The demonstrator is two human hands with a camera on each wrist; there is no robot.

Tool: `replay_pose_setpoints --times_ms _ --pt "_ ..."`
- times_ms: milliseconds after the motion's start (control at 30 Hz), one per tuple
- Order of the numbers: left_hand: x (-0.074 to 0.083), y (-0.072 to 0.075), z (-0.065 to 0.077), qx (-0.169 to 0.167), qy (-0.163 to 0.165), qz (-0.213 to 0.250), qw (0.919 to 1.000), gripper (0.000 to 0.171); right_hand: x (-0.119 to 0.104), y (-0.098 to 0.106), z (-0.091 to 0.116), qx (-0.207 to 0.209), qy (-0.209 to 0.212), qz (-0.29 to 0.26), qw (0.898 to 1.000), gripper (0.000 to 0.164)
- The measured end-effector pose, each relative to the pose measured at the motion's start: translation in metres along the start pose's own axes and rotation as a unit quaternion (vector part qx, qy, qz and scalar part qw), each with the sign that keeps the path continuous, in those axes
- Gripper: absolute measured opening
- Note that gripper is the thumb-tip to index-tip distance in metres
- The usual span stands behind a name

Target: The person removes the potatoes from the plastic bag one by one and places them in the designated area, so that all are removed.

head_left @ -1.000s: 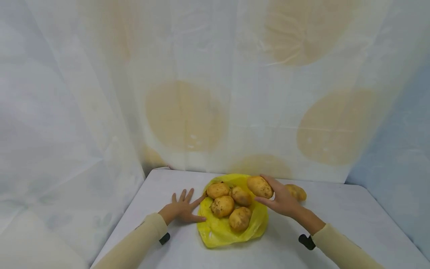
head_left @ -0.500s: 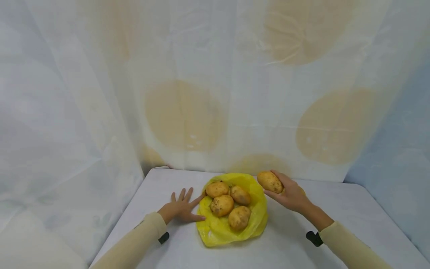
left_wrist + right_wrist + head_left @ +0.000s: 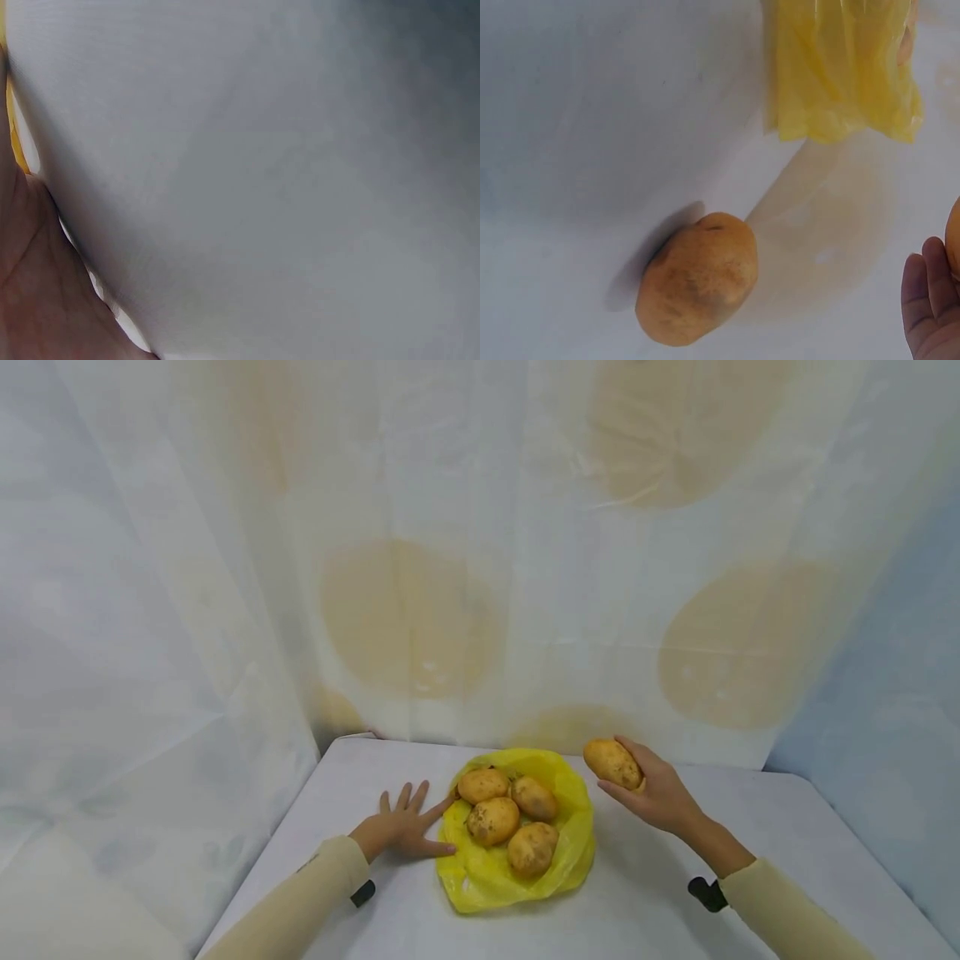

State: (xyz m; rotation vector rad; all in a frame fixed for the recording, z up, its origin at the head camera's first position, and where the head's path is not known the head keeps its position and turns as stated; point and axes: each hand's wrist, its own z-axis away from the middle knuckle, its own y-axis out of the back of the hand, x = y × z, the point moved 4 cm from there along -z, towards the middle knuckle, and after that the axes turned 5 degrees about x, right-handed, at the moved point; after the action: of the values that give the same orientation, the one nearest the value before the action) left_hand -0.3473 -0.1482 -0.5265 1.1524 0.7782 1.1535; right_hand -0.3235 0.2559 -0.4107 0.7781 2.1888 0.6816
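Observation:
A yellow plastic bag (image 3: 480,892) lies wide open at the table's middle, several potatoes (image 3: 493,822) inside it. My left hand (image 3: 403,832) rests on the table with fingers spread, its thumb and index fingertip right at the bag's left edge. To the right of the bag, my right hand (image 3: 660,792) grips a single potato (image 3: 613,763) above the table. In the right wrist view only that hand's fingertips and a sliver of the held potato (image 3: 953,238) show. The left wrist view catches part of the left palm (image 3: 37,281) beside a yellow strip.
Another potato (image 3: 697,279) lies loose on the white table (image 3: 757,843), hidden behind the right hand in the head view. A pale curtain (image 3: 555,568) with tan circles hangs right behind the table's far edge, and more sheeting flanks both sides.
The right hand has carried its potato rightward and slightly up, from over the bag's right rim to beside it. It now covers the loose potato in the head view. The left hand stays put.

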Motion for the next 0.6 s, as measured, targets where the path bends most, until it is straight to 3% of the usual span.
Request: replay_pose_setpoints --times_ms 300,600 --pt "0.0 -0.001 0.0 0.0 -0.003 0.003 1.0 0.1 0.016 0.007 0.002 -0.001 -0.024 0.038 0.999 0.078" --pt "0.002 0.002 0.002 -0.005 0.001 0.004 1.0 0.1 0.039 0.014 0.008 0.002 -0.057 0.039 0.998 0.079"
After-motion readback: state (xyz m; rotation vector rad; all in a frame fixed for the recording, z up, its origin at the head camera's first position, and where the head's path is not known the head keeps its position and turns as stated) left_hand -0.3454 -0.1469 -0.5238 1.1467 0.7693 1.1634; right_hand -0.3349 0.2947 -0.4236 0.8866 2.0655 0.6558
